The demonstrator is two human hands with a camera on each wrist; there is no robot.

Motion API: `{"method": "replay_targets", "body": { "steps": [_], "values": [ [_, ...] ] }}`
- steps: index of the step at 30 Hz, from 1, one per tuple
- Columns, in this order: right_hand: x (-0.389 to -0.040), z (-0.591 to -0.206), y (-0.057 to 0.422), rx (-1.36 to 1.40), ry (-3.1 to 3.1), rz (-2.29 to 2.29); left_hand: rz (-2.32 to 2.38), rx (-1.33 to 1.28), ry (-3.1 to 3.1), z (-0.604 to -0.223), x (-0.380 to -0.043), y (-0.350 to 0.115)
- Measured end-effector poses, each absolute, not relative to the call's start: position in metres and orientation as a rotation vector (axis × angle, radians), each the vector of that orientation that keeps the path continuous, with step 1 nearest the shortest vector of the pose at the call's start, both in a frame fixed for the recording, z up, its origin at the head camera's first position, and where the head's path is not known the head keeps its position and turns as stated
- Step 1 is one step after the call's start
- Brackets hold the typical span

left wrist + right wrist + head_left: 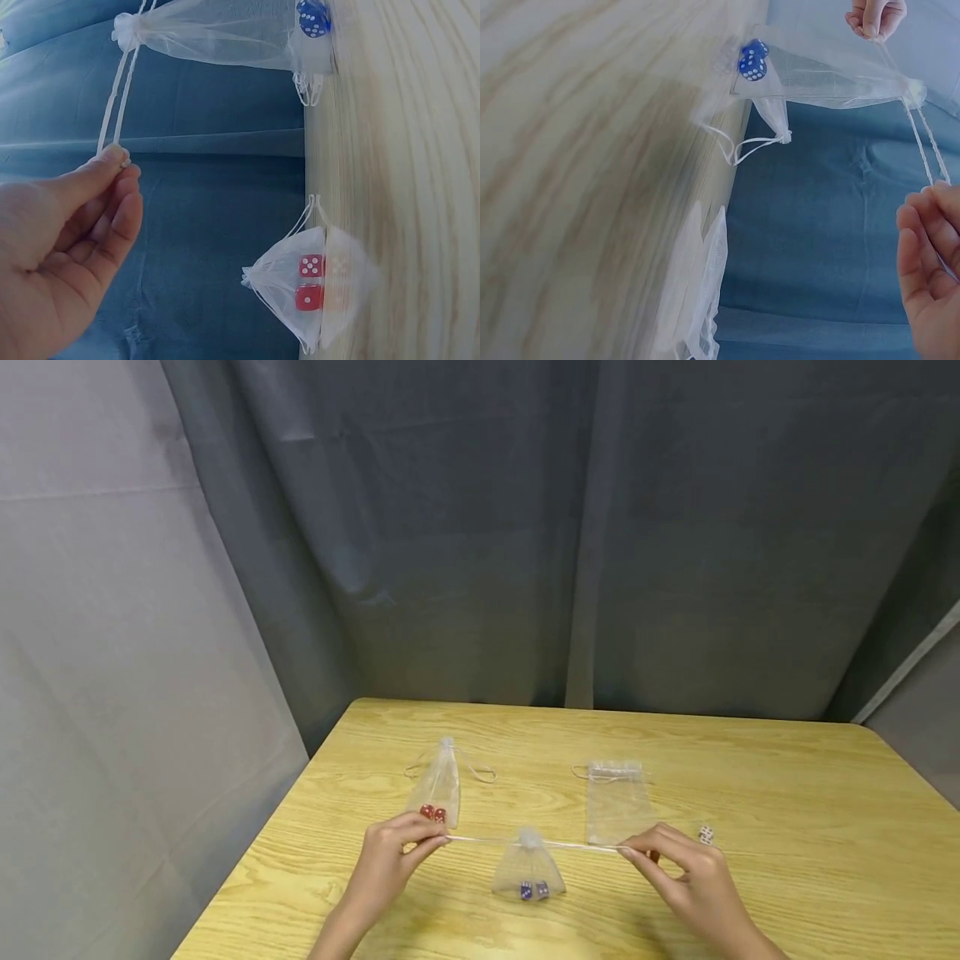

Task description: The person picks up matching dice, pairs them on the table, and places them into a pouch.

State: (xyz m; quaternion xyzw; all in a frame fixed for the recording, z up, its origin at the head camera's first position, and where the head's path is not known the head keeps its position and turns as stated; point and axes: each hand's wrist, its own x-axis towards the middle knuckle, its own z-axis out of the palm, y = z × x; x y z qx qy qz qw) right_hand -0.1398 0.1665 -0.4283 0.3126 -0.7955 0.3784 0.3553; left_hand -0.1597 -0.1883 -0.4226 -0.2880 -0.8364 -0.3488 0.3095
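Note:
A sheer white drawstring pouch (527,864) stands between my hands, its neck gathered tight. Two blue dice (313,19) lie in its bottom. My left hand (390,860) pinches the end of the pouch's left drawstring (120,105) between thumb and forefinger. On the other side, my right hand (686,868) pinches the right drawstring (924,146) the same way. Both cords run taut and nearly level out from the neck in the head view.
Behind my left hand stands a closed pouch (442,781) with two red dice (309,296). A flat pouch (618,802) lies behind my right hand, with white dice (706,835) to its right. Grey curtains (465,543) hang beyond the wooden table (787,793).

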Motion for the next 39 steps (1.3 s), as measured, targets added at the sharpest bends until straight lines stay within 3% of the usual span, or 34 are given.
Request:
{"method": "replay_targets", "body": {
  "steps": [14,39],
  "values": [
    [-0.153,-0.428,0.168,0.795,-2.008,0.881,-0.808,-0.746,-2.235,-0.416,-0.17,-0.19],
    [-0.228,-0.441,0.162,0.685,-2.1,0.774,-0.91,-0.623,-2.446,-0.415,-0.259,-0.182]
  ]
}}
